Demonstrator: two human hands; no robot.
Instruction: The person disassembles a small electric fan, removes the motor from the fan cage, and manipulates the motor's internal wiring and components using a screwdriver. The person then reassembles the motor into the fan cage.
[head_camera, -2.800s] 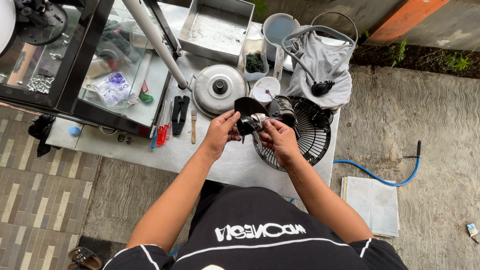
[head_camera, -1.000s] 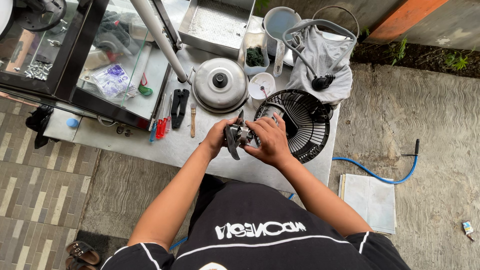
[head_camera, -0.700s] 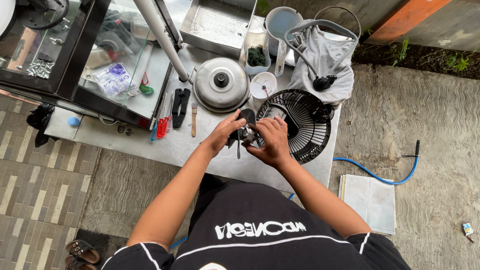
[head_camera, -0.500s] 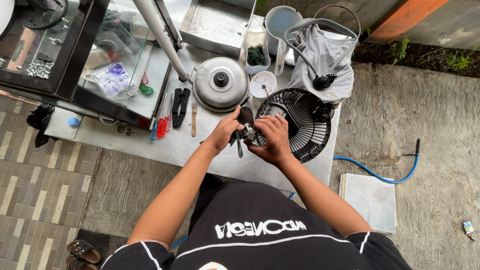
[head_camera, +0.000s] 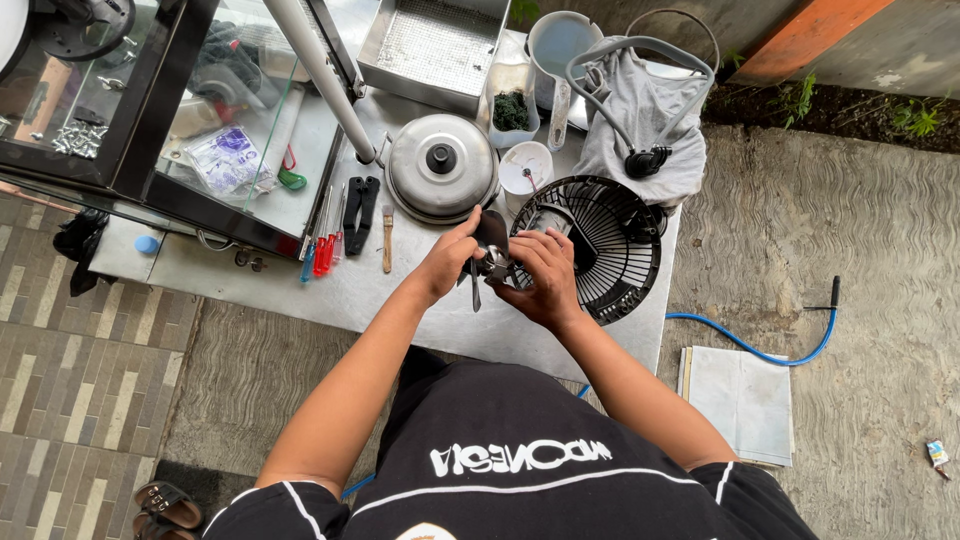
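Both hands meet over the grey table (head_camera: 350, 290) on a small dark fan blade part (head_camera: 489, 243). My left hand (head_camera: 447, 262) grips its left side, fingers curled on a black blade. My right hand (head_camera: 540, 278) holds its right side from below and around. Just to the right lies a round black fan grille (head_camera: 610, 250), flat on the table. The centre of the blade part is mostly hidden by my fingers.
A metal pot lid (head_camera: 440, 167) sits behind my hands, with a white cup (head_camera: 524, 170) beside it. Red screwdrivers (head_camera: 322, 250), black pliers (head_camera: 360, 212) and a small brush (head_camera: 386, 240) lie left. A grey cloth (head_camera: 640, 120), metal tray (head_camera: 432, 45) and glass cabinet (head_camera: 170, 130) stand farther back.
The blade part has been turned in my hands and shifted slightly right, nearer the grille. My left hand moved from beside it to gripping one blade.
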